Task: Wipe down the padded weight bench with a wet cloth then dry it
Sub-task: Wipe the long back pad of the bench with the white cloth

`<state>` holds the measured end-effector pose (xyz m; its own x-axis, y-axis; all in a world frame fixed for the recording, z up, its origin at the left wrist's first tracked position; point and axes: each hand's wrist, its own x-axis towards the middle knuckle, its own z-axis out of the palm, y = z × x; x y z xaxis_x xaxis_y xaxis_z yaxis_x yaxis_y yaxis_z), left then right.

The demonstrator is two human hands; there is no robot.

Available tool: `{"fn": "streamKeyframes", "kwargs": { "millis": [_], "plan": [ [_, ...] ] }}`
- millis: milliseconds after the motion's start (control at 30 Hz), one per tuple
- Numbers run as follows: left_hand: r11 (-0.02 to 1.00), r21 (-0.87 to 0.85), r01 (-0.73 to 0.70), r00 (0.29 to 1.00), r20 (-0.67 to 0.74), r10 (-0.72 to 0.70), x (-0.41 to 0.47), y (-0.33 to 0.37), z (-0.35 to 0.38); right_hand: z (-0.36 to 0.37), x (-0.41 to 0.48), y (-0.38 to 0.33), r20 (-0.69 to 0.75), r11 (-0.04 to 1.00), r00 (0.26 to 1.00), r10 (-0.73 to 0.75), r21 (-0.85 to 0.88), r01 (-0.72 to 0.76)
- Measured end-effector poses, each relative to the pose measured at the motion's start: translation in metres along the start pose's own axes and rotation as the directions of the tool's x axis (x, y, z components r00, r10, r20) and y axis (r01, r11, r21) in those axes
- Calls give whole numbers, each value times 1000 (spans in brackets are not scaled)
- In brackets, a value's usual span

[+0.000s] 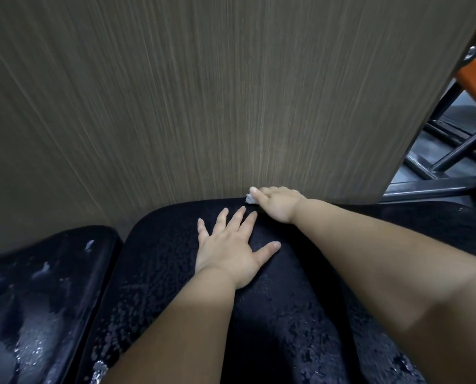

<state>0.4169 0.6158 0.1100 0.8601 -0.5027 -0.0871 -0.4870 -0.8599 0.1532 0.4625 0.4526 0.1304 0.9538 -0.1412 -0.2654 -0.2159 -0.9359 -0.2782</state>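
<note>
Bench [170,278] pad, black and beaded with water, is noted lying directly beneath both hands. Left hand [228,253] is laid palm-down on the pad, fingers [240,217] straight and splayed well apart, thumb out to the side; nothing is held. This is judged to be a brace, so that the reach forward is steadied. Right hand [277,205] is set just beyond the left fingertips, at the pad's far edge where the wall [203,106] is met. Cloth [250,200], white, is pressed under it; only a small frayed corner is seen beside one outstretched finger. Whether the remaining fingers are curled round the cloth cannot be told, as they are hidden behind the knuckles. Droplets are seen on all sides of both hands, so the wet pass is judged underway, drying not yet begun.
</note>
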Motion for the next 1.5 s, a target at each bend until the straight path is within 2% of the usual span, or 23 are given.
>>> {"fn": "streamKeyframes", "kwargs": {
  "millis": [67, 133, 300, 433, 500, 667, 900, 967, 1067, 1200, 1267, 1333, 1400, 1433, 1467, 1500],
  "plan": [
    [1000, -4, 4, 1000, 0, -4, 0, 1, 0, -7, -11, 21, 6, 996, 1000, 7, 89, -8],
    [1000, -11, 4, 1000, 1, -4, 0, 1, 0, -16, -26, 55, 15, 990, 997, 82, 116, -83],
    [1000, -12, 5, 1000, 9, -5, -1, -1, 0, -35, -67, 150, -57, 954, 952, 300, 3, -301],
    [1000, -18, 1, 1000, 17, -1, -1, -1, 0, -33, -65, 152, -72, 931, 929, 362, -15, -364],
    [1000, -20, -1, 1000, 11, 1, -1, -2, 0, -28, -54, 123, -45, 943, 942, 333, 8, -333],
    [1000, -24, 2, 1000, 0, -2, -1, -2, 0, -11, -14, 38, -4, 990, 990, 141, 26, -141],
    [999, -52, -9, 1000, -2, 9, -1, -2, -2, 1, 3, -20, -15, 995, 1000, -18, 101, 19],
    [993, -120, -6, 1000, -30, 3, -1, -3, -3, 1, -1, -19, -25, 988, 999, -33, 148, 36],
    [937, -348, 15, 983, -165, -78, -1, -8, -3, 3, -3, -10, -52, 967, 997, -51, 245, 63],
    [786, -618, 35, 914, -298, -275, -1, -9, -4, 3, -7, -6, -17, 864, 995, -99, 495, 95],
    [765, -642, 40, 905, -302, -301, 2, -8, -7, 1, -14, -6, 15, 791, 992, -125, 605, 91],
    [831, -554, 49, 933, -271, -236, 5, -4, -10, 0, -21, -9, 37, 673, 983, -181, 733, 96],
    [903, -428, 41, 961, -232, -153, 12, 2, -12, 2, -25, -9, 42, 450, 970, -241, 890, 73],
    [930, -367, 29, 969, -218, -116, 16, 6, -13, 4, -28, -7, 1, 376, 973, -231, 922, 89],
    [950, -313, 11, 977, -200, -77, 22, 9, -14, 5, -30, -3, -75, 367, 979, -188, 920, 140],
    [964, -266, -15, 985, -170, -32, 28, 12, -15, 8, -33, 2, -162, 406, 980, -118, 893, 197]
  ]
}}
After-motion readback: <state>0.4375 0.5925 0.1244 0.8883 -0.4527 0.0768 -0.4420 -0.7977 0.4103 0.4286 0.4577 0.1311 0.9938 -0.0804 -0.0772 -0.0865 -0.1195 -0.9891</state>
